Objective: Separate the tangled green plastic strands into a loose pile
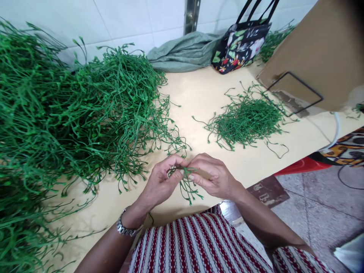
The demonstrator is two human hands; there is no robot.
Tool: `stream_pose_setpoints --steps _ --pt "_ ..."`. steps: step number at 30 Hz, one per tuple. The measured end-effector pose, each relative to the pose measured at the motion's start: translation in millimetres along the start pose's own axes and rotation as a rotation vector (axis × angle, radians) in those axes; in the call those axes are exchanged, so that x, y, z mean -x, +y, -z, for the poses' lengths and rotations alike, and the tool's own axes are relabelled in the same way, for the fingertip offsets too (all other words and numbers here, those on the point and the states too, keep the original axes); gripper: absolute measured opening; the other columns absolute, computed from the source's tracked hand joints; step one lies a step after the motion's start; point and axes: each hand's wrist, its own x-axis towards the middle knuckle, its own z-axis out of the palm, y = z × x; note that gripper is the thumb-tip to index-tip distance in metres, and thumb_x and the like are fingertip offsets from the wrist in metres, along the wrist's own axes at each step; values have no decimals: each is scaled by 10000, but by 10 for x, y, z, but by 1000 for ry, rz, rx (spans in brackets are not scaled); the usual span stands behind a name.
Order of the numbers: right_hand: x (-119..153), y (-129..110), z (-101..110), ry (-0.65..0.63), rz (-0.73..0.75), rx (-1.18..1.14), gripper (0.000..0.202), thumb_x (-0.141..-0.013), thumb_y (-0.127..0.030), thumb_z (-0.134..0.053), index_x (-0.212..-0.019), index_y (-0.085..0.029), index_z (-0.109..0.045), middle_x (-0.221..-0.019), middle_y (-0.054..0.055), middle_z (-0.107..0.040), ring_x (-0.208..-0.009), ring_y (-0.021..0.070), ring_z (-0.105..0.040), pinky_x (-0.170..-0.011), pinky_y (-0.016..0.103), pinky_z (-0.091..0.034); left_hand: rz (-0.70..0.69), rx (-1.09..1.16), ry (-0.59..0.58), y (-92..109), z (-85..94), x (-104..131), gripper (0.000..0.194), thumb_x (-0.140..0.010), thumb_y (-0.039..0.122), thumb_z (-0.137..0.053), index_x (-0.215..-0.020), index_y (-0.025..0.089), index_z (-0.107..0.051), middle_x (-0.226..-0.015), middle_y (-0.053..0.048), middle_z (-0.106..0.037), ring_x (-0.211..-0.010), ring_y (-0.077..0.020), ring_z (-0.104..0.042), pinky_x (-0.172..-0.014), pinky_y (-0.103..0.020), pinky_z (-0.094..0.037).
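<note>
Close to the table's near edge, my two hands meet over a small bunch of thin green plastic-looking stems [187, 190]. Thumb and fingers of my left hand [163, 182] are closed round the stems, and a metal watch sits on that wrist. My right hand [214, 174] pinches the same bunch from the other side, thumb against fingertips. Forked tips hang down below the fingers; the upper ends are partly hidden by them. A large heap of green stems [93, 113] spreads over the left side. Beyond my right hand lies a smaller pile of stems [248, 119].
A grey-green cloth [184, 53] and a flowered black bag [241, 45] lie along the tiled wall. At the right a cardboard box [315, 57] stands on the table [196, 94], with a black wire frame [307, 108] against it. Something red [304, 166] shows below the table edge.
</note>
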Motion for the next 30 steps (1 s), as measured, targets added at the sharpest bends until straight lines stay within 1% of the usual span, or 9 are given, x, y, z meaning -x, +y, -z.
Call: stream_pose_setpoints --steps 3,7,12,14,18,22,24,26,30 --pt "32 9 -24 21 -11 43 75 -852 -207 -502 -835 -147 -543 -741 46 -585 -700 145 -538 -642 294 -439 31 2 -23 21 7 15 72 -788 184 -509 -781 139 -565 -705 3 -524 -668 -112 -465 -619 -226 -377" --pt "70 27 -48 -35 -65 19 62 -852 -201 -504 -873 -147 -526 -769 38 -577 -700 126 -534 -638 268 -441 55 -26 -36 63 3 12 86 -772 195 -538 -709 137 -528 -603 35 -452 -566 -87 -403 -526 -201 -338" --pt "65 10 -39 -101 -192 -140 79 -863 -202 -491 -920 -152 -510 -766 7 -566 -628 78 -507 -560 194 -421 -6 -243 -49 89 6 9 93 -790 152 -487 -703 142 -518 -612 29 -473 -569 -93 -422 -533 -210 -339" --pt "57 13 -26 -141 -181 -130 75 -869 -202 -477 -914 -153 -512 -740 -2 -554 -601 76 -487 -532 188 -401 -47 -377 -65 99 8 9 95 -804 152 -470 -724 145 -521 -642 17 -500 -596 -105 -449 -563 -224 -354" --pt "61 34 -21 -213 -84 20 122 -890 -186 -424 -815 -148 -513 -698 7 -535 -623 96 -483 -550 207 -388 -108 -634 -135 114 10 21 104 -804 132 -439 -755 149 -529 -708 -29 -547 -702 -164 -493 -640 -281 -385" --pt "98 38 -37 -273 -35 142 187 -891 -174 -391 -725 -163 -477 -642 -9 -483 -593 105 -429 -550 228 -366 -133 -779 -233 97 24 57 161 -803 110 -420 -838 150 -573 -778 -60 -571 -744 -187 -506 -701 -322 -393" --pt "112 27 -32 -290 -33 184 189 -876 -160 -391 -705 -165 -472 -632 -11 -462 -588 111 -405 -545 239 -347 -156 -768 -261 74 30 68 177 -810 111 -418 -783 149 -588 -703 -40 -545 -674 -164 -491 -649 -295 -380" --pt "107 13 -14 -292 -33 156 201 -864 -153 -393 -677 -165 -465 -610 -17 -431 -570 108 -378 -530 240 -320 -194 -686 -257 53 32 66 208 -809 107 -422 -687 145 -586 -607 -13 -499 -584 -134 -450 -570 -264 -343" --pt "53 19 29 -288 -48 -188 241 -871 -215 -427 -642 -156 -476 -575 -34 -388 -535 84 -364 -507 222 -292 -214 -323 -249 46 28 39 281 -811 147 -475 -536 138 -532 -498 19 -411 -495 -96 -375 -487 -237 -284"
